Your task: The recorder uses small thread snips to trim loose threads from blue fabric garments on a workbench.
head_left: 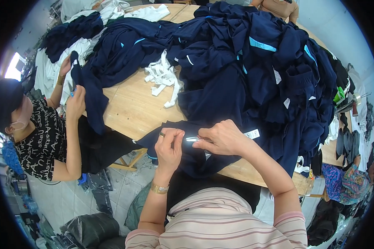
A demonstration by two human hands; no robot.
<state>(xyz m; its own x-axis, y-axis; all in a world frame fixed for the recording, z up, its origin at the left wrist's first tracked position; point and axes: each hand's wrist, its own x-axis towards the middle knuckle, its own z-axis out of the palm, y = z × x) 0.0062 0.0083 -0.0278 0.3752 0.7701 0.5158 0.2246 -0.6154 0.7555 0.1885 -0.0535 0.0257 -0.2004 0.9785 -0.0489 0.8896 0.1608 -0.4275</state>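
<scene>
A navy garment (203, 162) lies over the near edge of the wooden table (133, 108) in front of me. My left hand (169, 146) pinches a fold of its fabric, a ring on one finger and a gold bracelet at the wrist. My right hand (222, 137) holds a small metal thread snipper (192, 139), its tip pointing at the fabric between my hands. A white tag (252, 134) shows just right of my right hand.
A big heap of navy garments with light blue stripes (257, 62) covers the table's middle and right. White cloth strips (164, 79) lie on the bare wood. A person at the left (45, 137) handles another navy garment. Dark bags (91, 228) lie on the floor.
</scene>
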